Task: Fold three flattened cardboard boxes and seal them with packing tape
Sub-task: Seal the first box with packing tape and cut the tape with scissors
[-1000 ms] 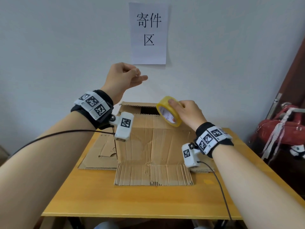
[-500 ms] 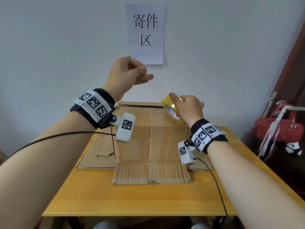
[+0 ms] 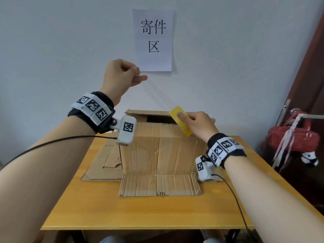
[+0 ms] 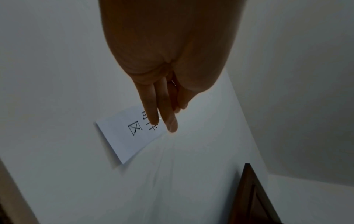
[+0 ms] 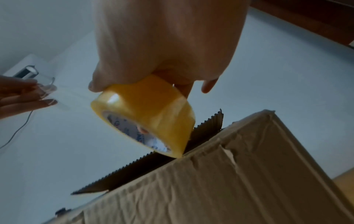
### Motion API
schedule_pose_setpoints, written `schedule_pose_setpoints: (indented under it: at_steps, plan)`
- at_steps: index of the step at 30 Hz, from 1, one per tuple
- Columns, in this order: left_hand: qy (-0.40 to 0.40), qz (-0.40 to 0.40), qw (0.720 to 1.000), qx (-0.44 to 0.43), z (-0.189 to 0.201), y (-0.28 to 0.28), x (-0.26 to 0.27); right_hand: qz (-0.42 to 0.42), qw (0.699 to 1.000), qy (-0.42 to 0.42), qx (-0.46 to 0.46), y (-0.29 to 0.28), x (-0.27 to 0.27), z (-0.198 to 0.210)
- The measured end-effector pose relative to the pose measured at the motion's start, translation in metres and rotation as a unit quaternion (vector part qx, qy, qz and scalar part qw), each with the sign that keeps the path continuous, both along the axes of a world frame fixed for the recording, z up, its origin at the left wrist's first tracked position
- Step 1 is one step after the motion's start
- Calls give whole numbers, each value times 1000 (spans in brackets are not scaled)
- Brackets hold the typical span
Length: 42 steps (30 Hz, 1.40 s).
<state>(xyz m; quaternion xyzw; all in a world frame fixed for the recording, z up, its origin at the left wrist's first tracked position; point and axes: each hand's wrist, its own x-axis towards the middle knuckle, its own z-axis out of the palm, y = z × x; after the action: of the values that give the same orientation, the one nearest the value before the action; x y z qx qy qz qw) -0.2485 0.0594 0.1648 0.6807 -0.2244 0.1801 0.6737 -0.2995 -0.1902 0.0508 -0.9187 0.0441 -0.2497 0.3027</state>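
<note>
An erected cardboard box (image 3: 163, 149) is seen on the wooden counter (image 3: 140, 211), and all places below are given relative to this box. Its top is not closed: a dark gap is visible between the near top flap and the far flap, and one bottom flap (image 3: 159, 185) lies flat on the counter in front of the box. Under the box and to its left, flattened cardboard (image 3: 103, 163) is lying on the counter.

The yellow tape roll (image 5: 145, 116) is gripped by the right hand (image 3: 198, 125) just above the right part of the top edge of the box; in the right wrist view the lower rim of the roll is seen touching that edge, at the gap. The thumb and the fingers are curled around the roll.

The left hand (image 3: 121, 74) is raised well above the box, up and to the left. The end of a clear tape strip (image 5: 63, 95) is pinched between its thumb and fingertips, and the strip is stretched from this hand down to the roll. The other fingers are extended loosely.

On the wall behind the box, above it, a white paper sign (image 3: 153, 40) with printed characters is fixed. To the right of the box, beside the counter, a red object (image 3: 294, 137) with white strips is seen.
</note>
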Motion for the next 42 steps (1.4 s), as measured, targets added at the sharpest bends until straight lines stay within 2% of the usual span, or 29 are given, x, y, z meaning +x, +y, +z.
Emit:
schedule_pose_setpoints:
  at_steps: [3,6,8,12,16,20,25,33,37,42]
  plan:
    - [2,5,1000,-6,0,2,0,6,1000,-14,-6,0,-2,-2]
    - [0,-8,1000,-27,4,5,-4,-50,996,-65,19,2,-2,7]
    - [-10,-16,1000,-25,9,6,-9,-92,992,-81,4,3,-1,15]
    - [-36,-32,999,-11,16,4,-22,-144,982,-49,-110,8,0,26]
    - [-55,-55,996,-40,28,8,-32,-168,980,-1,-111,10,-6,28]
    - [-50,-31,998,-40,31,13,-28,-115,990,-23,-80,6,-11,23]
    - [13,9,998,-60,22,20,-3,-39,998,-50,-9,-1,-14,4]
    - [58,20,992,-107,15,29,11,54,995,43,-69,-14,-9,-15]
    - [46,52,993,-99,11,34,16,49,999,-1,-9,-10,-13,-9]
    - [48,74,991,-98,-3,37,26,32,989,-4,-146,-1,-16,-3]
